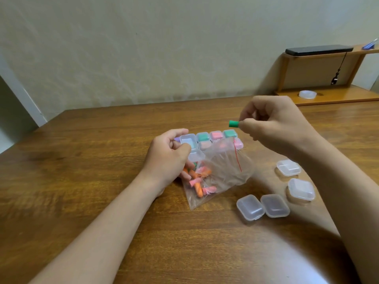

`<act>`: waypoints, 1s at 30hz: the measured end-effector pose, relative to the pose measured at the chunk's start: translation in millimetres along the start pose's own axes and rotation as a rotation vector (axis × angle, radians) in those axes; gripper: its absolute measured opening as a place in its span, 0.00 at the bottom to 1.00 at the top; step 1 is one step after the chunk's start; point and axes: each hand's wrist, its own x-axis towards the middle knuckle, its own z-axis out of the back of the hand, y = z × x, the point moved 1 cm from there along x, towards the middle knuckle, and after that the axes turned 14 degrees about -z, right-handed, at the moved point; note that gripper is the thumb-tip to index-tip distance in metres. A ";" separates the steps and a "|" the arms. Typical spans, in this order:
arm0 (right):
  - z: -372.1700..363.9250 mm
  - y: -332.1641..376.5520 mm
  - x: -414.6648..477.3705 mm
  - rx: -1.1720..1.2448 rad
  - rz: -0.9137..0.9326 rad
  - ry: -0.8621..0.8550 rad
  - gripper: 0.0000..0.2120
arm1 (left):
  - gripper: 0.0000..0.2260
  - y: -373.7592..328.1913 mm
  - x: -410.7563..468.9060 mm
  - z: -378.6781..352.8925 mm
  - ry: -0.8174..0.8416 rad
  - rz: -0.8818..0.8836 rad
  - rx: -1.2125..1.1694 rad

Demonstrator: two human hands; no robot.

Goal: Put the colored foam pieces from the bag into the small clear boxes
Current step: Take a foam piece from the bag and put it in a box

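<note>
A small green foam piece (233,124) is up in the air, over the row of boxes and above the bag. The right hand (274,124) holds it, with the tips of its fingers (245,125) pinching one end, and the other fingers are curled in. Just below and to the left is an open clear box (188,140) with its lid tipped toward the person. The left hand (170,154) holds this box, its fingers (180,132) curled round the far side and the thumb pressed on the near side. Beside that box sit the full boxes (216,135), side by side and touching, with green or pink showing inside them. The clear bag (225,173) lies on the counter (102,160) in front of those boxes and covers part of them. Its mouth, with a thin red line, points up toward the right hand. Down in the bag's low corner, near the left wrist, lie orange and pink foam pieces (200,182) in a heap. To the right of the bag, four closed clear boxes (274,205) rest on the counter under the right arm, two of them touching. Far back on the right stands a wooden shelf (348,95) with a roll of tape (307,94) on it and a flat black thing (319,50) on top.
</note>
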 end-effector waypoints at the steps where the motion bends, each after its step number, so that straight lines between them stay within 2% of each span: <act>1: -3.3 1.6 -1.3 0.023 0.019 0.002 0.04 | 0.20 -0.4 0.1 0.4 -0.001 -0.011 0.005; 9: -36.8 4.0 -12.0 -0.107 0.119 0.104 0.03 | 0.20 -6.4 -2.5 1.5 -0.002 -0.108 -0.080; 16: -42.6 2.7 -14.2 -0.125 0.144 0.090 0.03 | 0.17 -7.1 -4.2 1.2 0.054 -0.135 -0.208; 23: -42.9 4.2 -15.7 -0.156 0.157 0.078 0.06 | 0.21 -8.5 -6.4 1.6 0.107 -0.174 -0.229; 27: -39.1 7.4 -14.4 -0.144 0.121 0.051 0.05 | 0.24 -5.4 -4.4 3.3 0.087 -0.180 -0.198; 30: -26.4 10.5 -11.6 -0.112 0.045 0.043 0.11 | 0.24 -2.2 -0.7 5.4 0.029 -0.145 -0.179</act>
